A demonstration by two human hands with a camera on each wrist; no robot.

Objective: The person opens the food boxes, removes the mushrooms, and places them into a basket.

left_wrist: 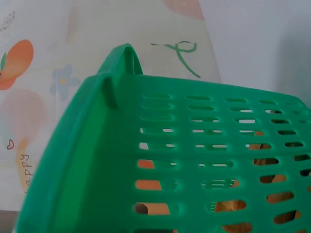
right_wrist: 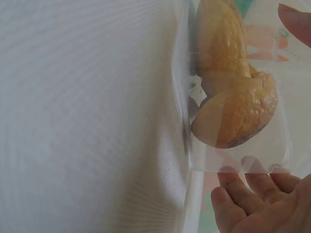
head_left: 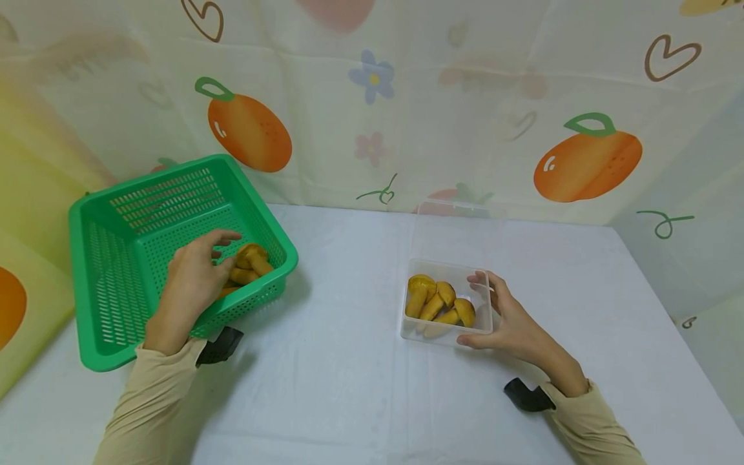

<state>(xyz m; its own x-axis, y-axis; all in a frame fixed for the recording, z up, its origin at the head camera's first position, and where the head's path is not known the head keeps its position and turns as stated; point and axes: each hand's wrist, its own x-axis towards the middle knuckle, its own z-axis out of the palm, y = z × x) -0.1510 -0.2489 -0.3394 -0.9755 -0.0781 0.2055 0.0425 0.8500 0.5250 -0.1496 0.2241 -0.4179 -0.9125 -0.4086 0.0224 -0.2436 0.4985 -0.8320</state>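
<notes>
My left hand [head_left: 194,278] reaches over the near rim of a green plastic basket [head_left: 110,219], thumb and fingers apart. Beside its fingertips, several yellow-brown mushrooms [head_left: 254,258] lie in the basket's near right corner. In the left wrist view the slotted basket wall [left_wrist: 194,160] mostly hides that hand; bits of mushroom [left_wrist: 231,205] show through the slots. My right hand [head_left: 511,323] holds a clear plastic box [head_left: 447,265] at its right end, thumb at the front, fingers toward the back. Three mushrooms [head_left: 443,299] lie inside. One mushroom [right_wrist: 238,111] shows through the wall in the right wrist view.
A transparent lid [head_left: 456,229] stands up behind the box. Both rest on a white-covered table [head_left: 343,361], the basket at its left. A printed curtain [head_left: 430,103] hangs along the back edge. A black wrist device [head_left: 527,395] is on each forearm.
</notes>
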